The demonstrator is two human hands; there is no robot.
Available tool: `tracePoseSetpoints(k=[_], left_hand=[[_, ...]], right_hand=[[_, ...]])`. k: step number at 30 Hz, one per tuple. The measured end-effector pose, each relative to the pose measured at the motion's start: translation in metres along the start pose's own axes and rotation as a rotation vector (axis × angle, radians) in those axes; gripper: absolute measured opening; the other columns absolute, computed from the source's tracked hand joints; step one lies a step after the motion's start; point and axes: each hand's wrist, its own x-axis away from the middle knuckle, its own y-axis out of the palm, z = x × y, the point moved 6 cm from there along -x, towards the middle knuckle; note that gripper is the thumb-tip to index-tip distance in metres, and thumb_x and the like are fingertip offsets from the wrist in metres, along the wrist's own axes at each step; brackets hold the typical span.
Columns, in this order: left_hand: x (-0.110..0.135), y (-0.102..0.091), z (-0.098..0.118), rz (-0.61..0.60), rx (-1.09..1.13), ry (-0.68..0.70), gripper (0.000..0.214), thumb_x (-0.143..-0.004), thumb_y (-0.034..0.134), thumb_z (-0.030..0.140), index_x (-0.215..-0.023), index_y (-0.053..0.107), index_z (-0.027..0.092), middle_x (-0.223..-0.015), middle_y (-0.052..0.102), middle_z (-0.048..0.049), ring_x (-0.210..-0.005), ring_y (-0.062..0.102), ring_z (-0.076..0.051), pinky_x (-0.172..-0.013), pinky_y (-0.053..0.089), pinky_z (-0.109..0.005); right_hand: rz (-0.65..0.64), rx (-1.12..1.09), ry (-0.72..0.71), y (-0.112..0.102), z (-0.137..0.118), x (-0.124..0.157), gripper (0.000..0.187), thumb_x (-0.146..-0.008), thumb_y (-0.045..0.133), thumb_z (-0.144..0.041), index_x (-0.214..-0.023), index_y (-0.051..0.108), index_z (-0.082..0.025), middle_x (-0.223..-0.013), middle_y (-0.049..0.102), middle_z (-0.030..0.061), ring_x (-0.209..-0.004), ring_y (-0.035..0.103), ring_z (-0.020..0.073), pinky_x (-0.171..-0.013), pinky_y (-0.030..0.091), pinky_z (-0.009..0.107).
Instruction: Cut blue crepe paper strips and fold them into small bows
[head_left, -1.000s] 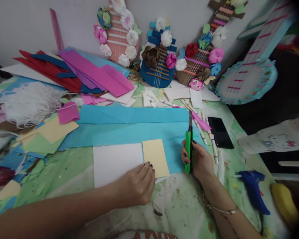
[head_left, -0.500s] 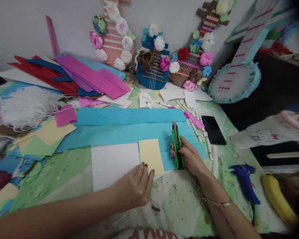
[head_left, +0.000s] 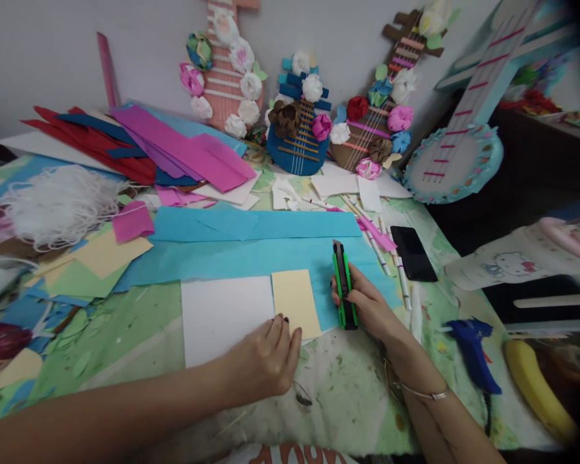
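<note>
Two hands are ours: the right hand [head_left: 367,305] is wrapped around a green cutter [head_left: 344,287] (tip pointing away from us); the left hand [head_left: 265,357] rests bent fingertips on yellow paper [head_left: 298,299], any grip unclear to us. Blue paper [head_left: 222,259] lies beyond both hands.

Pale yellow rectangular paper [head_left: 296,299] lies flat; at its three o'clock, a slim green-and-black utility knife [head_left: 343,283] points toward twelve.

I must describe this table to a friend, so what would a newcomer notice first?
Probably the blue guitar-shaped craft with flowers, standing at the back of the table. Next, the bright green cutter in the right hand, then the tangled white string at the left.
</note>
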Motion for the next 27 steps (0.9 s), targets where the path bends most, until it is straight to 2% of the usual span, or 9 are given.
tracePoseSetpoints(k=[6,10,12,14,16,19,22,25,27], left_hand=[[0.001,0.003,0.001,0.009,-0.010,0.015,0.027,-0.079,0.049,0.008,-0.101,0.063,-0.002,-0.083,0.072,-0.0224,-0.079,0.072,-0.031,-0.065,0.058,-0.039],[0.002,0.003,0.003,0.025,-0.024,0.010,0.027,-0.079,0.049,0.007,-0.101,0.063,-0.002,-0.082,0.072,-0.0231,-0.078,0.072,-0.031,-0.064,0.057,-0.040],[0.002,0.002,0.004,0.018,-0.018,0.007,0.028,-0.079,0.049,0.007,-0.101,0.063,-0.003,-0.083,0.072,-0.0236,-0.078,0.071,-0.032,-0.063,0.057,-0.040],[0.002,0.002,0.004,0.005,-0.016,0.011,0.028,-0.078,0.049,0.007,-0.101,0.063,-0.003,-0.083,0.072,-0.0236,-0.078,0.071,-0.032,-0.062,0.056,-0.040],[0.002,0.002,0.004,0.011,-0.005,0.001,0.027,-0.078,0.049,0.006,-0.100,0.063,-0.003,-0.083,0.072,-0.0233,-0.078,0.071,-0.032,-0.063,0.056,-0.040],[0.001,0.003,0.001,0.044,0.033,-0.024,0.023,-0.081,0.050,0.006,-0.098,0.062,-0.003,-0.083,0.071,-0.0217,-0.077,0.070,-0.029,-0.066,0.055,-0.040],[0.000,0.007,-0.005,0.050,0.083,-0.042,0.021,-0.088,0.050,0.015,-0.097,0.062,0.000,-0.078,0.069,-0.0167,-0.074,0.067,-0.025,-0.063,0.053,-0.035],[-0.002,0.012,-0.016,0.011,0.161,-0.094,0.023,-0.092,0.050,0.024,-0.097,0.061,0.005,-0.076,0.065,-0.0108,-0.068,0.062,-0.019,-0.057,0.049,-0.030],[-0.002,0.016,-0.027,-0.026,0.213,-0.155,0.026,-0.091,0.053,0.028,-0.101,0.060,0.005,-0.083,0.065,-0.0113,-0.072,0.060,-0.020,-0.061,0.049,-0.031]], right_hand=[[0.035,-0.046,0.018,-0.001,0.004,0.000,0.060,-0.069,0.051,-0.011,-0.126,0.045,-0.028,-0.096,0.056,-0.0010,-0.071,0.053,0.0116,-0.063,0.042,0.026],[0.113,0.027,-0.012,0.005,-0.014,0.004,0.057,-0.072,0.061,-0.017,-0.126,0.048,-0.028,-0.091,0.058,-0.0017,-0.068,0.054,0.0110,-0.064,0.044,0.026],[0.136,0.131,-0.036,0.010,-0.031,0.005,0.046,-0.071,0.069,-0.024,-0.115,0.057,-0.025,-0.077,0.057,-0.0032,-0.058,0.049,0.0095,-0.055,0.041,0.025],[0.171,0.260,0.003,0.011,-0.046,-0.001,0.042,-0.069,0.073,-0.031,-0.108,0.061,-0.021,-0.057,0.046,-0.0072,-0.042,0.038,0.0078,-0.041,0.031,0.024],[0.169,0.400,-0.027,0.014,-0.062,-0.017,0.038,-0.067,0.074,-0.036,-0.099,0.063,-0.019,-0.054,0.046,-0.0070,-0.035,0.034,0.0070,-0.035,0.025,0.024],[0.098,0.894,-0.239,0.024,-0.083,-0.060,0.037,-0.077,0.064,-0.039,-0.108,0.060,-0.019,-0.077,0.062,0.0009,-0.042,0.046,0.0103,-0.041,0.038,0.027],[0.074,1.066,-0.295,0.031,-0.081,-0.115,0.033,-0.076,0.066,-0.029,-0.105,0.060,-0.015,-0.092,0.064,0.0070,-0.068,0.060,0.0193,-0.060,0.047,0.032],[0.022,1.210,-0.314,0.041,-0.069,-0.159,0.030,-0.073,0.071,-0.021,-0.100,0.061,-0.013,-0.104,0.063,0.0104,-0.097,0.058,0.0259,-0.081,0.047,0.037],[-0.017,1.289,-0.289,0.046,-0.060,-0.178,0.029,-0.077,0.071,-0.024,-0.102,0.061,-0.012,-0.106,0.063,0.0098,-0.101,0.058,0.0249,-0.086,0.047,0.040]])
